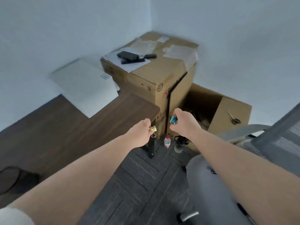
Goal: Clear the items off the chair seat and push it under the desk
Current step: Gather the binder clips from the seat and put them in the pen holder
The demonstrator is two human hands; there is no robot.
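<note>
Head view: left hand point(141, 132) fingers pinch a gold binder clip point(153, 129) beside the dark wood surface point(68, 127); right hand point(181, 122) fingers grip teal clips point(173, 120); grey chair seat point(215, 189) lies lower right, apart from the surface

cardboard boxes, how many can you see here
2. A tall closed cardboard box stands in the corner beside the desk; a lower open box sits to its right, with scissors on its flap. Others may be hidden.

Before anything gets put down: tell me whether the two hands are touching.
Apart. The head view shows dark box and floor between the left hand and the right hand.
</note>
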